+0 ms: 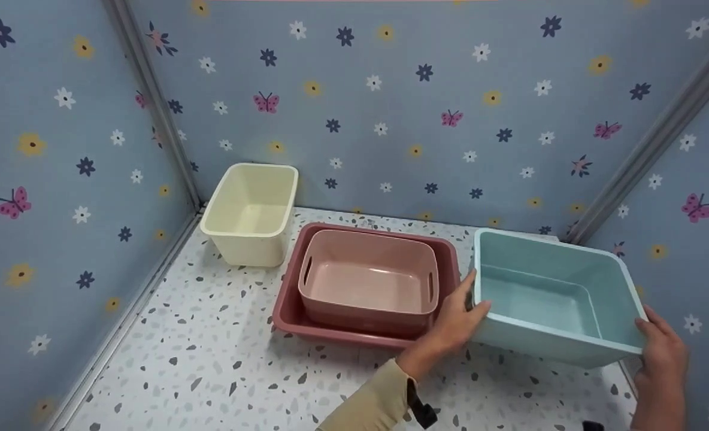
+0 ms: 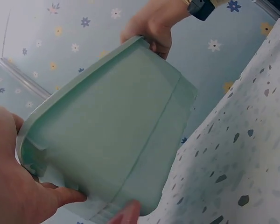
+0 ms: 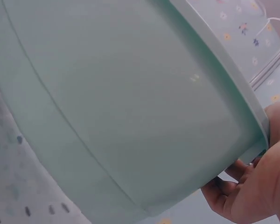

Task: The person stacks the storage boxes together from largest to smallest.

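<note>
A light teal plastic bin (image 1: 540,332) is held between both hands at the right of the head view, its open top tilted toward me. My left hand (image 1: 459,317) grips its left end, thumb over the rim. At the opposite end my right hand (image 1: 663,347) holds the rim, with fingers curled under it in the right wrist view. The left wrist view shows the bin's side (image 2: 112,121) raised off the speckled surface. Left of it, a pink bin with handle slots (image 1: 366,305) sits inside a larger dark-red bin (image 1: 288,311).
A cream bin (image 1: 250,248) stands at the back left, near the corner. The speckled white tabletop (image 1: 211,359) is bounded by flower-and-butterfly panels (image 1: 390,120) at the back and both sides, with grey corner posts (image 1: 157,102).
</note>
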Available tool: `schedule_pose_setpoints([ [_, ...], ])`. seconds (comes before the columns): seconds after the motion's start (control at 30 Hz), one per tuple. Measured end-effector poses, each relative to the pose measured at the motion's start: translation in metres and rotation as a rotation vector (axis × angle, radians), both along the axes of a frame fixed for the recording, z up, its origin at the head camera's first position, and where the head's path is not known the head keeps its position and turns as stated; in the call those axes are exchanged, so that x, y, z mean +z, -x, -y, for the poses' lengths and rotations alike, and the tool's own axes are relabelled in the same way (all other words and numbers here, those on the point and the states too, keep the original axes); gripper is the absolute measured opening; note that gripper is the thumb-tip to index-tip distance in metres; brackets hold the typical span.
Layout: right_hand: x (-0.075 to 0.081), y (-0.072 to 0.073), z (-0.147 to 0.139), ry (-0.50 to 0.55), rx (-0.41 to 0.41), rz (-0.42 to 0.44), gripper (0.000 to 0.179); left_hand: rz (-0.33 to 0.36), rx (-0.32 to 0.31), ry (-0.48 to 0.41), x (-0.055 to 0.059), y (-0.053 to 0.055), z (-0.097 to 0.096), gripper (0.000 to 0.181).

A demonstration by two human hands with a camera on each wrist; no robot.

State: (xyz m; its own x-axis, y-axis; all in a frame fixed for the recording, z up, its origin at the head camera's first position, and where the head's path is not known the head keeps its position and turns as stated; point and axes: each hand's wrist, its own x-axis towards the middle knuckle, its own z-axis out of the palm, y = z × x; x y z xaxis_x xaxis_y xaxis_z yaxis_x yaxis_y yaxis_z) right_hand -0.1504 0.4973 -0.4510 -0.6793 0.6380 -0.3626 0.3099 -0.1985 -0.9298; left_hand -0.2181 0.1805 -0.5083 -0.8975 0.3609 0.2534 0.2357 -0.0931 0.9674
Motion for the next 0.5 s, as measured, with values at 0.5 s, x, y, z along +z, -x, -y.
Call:
schedule_pose_setpoints([
  [0.5,0.033,-0.009,0.033,-0.145,-0.011,-0.121,0.05,-0.102,0.082,-0.061,0.027,0.005,0.023,0.06],
])
